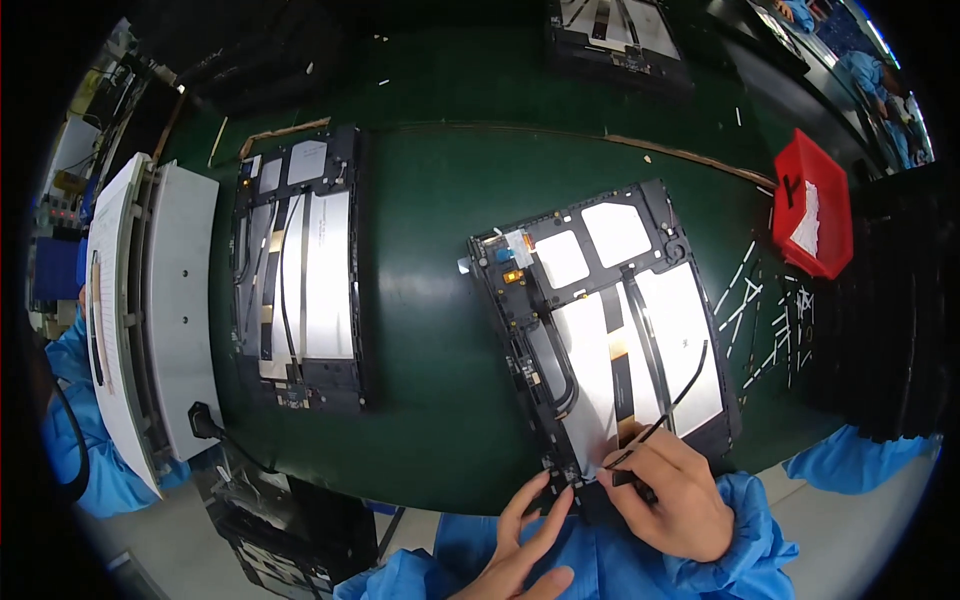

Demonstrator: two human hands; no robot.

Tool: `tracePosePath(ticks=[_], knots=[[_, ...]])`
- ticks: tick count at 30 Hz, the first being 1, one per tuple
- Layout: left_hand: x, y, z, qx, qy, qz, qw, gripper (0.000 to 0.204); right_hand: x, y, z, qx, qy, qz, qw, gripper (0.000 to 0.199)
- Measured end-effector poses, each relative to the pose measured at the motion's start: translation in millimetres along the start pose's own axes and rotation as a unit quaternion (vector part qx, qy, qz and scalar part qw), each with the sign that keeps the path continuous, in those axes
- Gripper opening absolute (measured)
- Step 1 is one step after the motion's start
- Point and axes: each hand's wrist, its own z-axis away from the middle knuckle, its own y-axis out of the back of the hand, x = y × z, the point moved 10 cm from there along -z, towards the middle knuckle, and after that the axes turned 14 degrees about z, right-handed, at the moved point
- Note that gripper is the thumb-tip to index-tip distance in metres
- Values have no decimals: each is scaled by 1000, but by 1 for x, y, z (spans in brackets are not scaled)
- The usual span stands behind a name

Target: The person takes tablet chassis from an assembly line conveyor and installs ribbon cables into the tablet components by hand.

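Observation:
An opened tablet [610,320] lies tilted on the green mat [430,300], its black frame, silvery battery cells and flat cables showing. My right hand [675,495] is at its near edge, pinching thin black tweezers [640,445] whose tips rest near a black cable [690,385] by the bottom of the frame. My left hand [520,545] has its fingers spread, fingertips touching the tablet's near corner. Both sleeves are blue.
A second opened tablet [298,270] lies at the left of the mat. A white machine [150,310] with a black power cord stands at the far left. A red bin [815,205] sits at the right, white strips [760,320] scattered beside it. A third tablet [615,35] lies at the back.

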Motion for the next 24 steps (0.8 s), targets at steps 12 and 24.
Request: tracePosePath(ticks=[12,24], knots=[[10,-7,-1,37,1,-22,999,64,6,-5,5,-10,26,-4,1000,18],[1,8,-6,102,-81,4,992,37,9,-5,4,-25,13,-1,1000,19]])
